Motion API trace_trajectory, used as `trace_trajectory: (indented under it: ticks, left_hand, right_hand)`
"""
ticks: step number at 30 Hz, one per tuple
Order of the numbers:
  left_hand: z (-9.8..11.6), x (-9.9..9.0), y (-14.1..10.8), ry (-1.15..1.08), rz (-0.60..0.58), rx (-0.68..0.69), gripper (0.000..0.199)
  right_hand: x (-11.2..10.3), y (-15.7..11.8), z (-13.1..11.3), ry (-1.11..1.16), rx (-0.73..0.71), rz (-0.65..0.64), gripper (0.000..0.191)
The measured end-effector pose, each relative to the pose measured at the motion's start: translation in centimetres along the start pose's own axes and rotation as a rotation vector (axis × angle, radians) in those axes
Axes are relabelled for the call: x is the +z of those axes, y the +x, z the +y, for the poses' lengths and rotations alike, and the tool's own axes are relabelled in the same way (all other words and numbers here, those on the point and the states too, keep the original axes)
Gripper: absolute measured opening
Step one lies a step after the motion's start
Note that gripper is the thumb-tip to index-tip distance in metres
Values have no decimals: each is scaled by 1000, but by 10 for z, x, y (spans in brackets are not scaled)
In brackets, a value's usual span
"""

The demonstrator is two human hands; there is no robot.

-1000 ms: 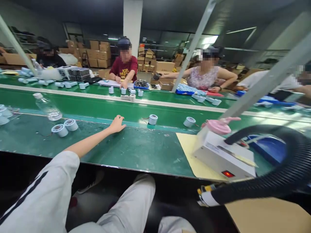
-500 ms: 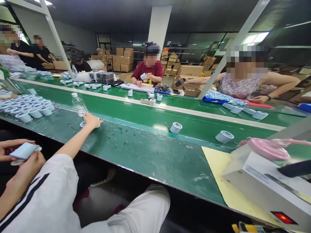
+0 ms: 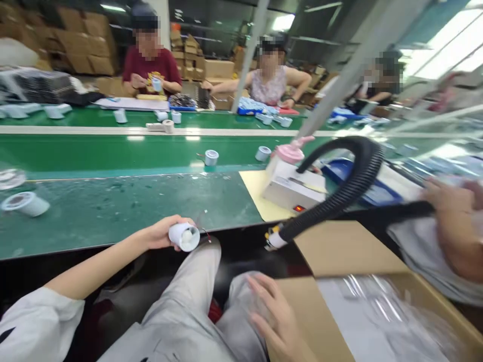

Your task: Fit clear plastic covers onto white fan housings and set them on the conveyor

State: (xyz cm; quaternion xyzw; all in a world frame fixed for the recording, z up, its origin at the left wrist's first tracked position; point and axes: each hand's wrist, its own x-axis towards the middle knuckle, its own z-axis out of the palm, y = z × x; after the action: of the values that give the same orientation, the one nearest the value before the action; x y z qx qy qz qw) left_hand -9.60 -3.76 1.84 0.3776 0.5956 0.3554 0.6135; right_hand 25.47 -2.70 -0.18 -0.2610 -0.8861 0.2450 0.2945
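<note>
Well, sitting at a long green table (image 3: 94, 206), just past the gripping left hand (image 3: 166, 234). Off to the right of the grip, seeing a big brown box (image 3: 339, 246), then a fat black hose (image 3: 366, 171) and a white machine (image 3: 290, 192) up ahead. Down low, right of the grip, seeing the right hand (image 3: 279, 322), blurry and spread loose. In the grip, holding a pale cup (image 3: 182, 236), with fingers curled round it. Just to the right, seeing thin wires (image 3: 209, 235).
</note>
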Motion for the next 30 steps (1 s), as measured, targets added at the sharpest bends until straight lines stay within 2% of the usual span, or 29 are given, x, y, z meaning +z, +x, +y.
trace_trajectory:
  ticks: [3, 5, 7, 9, 11, 13, 16, 18, 20, 22, 25, 30]
  left_hand:
    - [-4, 58, 15, -55, -344, -69, 56]
    - [-4, 84, 22, -17, -492, -87, 54]
    - [-4, 101, 24, 62, -522, -64, 48]
    - [-2, 110, 23, 211, -462, 72, 35]
    - [-2, 113, 18, 414, -372, 279, 23]
    - [-3, 114, 12, 562, -297, 433, 19]
    - [-9, 113, 8, 551, -238, 485, 21]
    - [-15, 111, 8, 494, -192, 516, 34]
    - [-21, 108, 11, 430, -168, 567, 55]
    - [-27, 105, 14, 397, -197, 621, 66]
    - [-31, 102, 16, 421, -270, 642, 63]
    - [-27, 104, 10, 382, -409, 512, 67]
  right_hand:
    - [14, 7, -9, -280, -100, 74, 48]
    - [19, 18, -11, -444, -57, 74, 48]
    - [21, 23, -11, -526, 45, 38, 45]
    - [21, 21, -9, -495, 150, -8, 37]
    - [20, 15, -5, -387, 227, -32, 27]
    - [21, 9, -2, -266, 287, -38, 21]
    - [19, 6, -2, -34, 350, -51, 13]
    - [17, 8, -5, 154, 369, -29, 14]
    - [13, 10, -11, 291, 389, 44, 16]
    - [11, 11, -17, 361, 418, 123, 23]
    - [9, 10, -21, 429, 489, 186, 28]
    - [8, 8, -15, 608, 614, 241, 37]
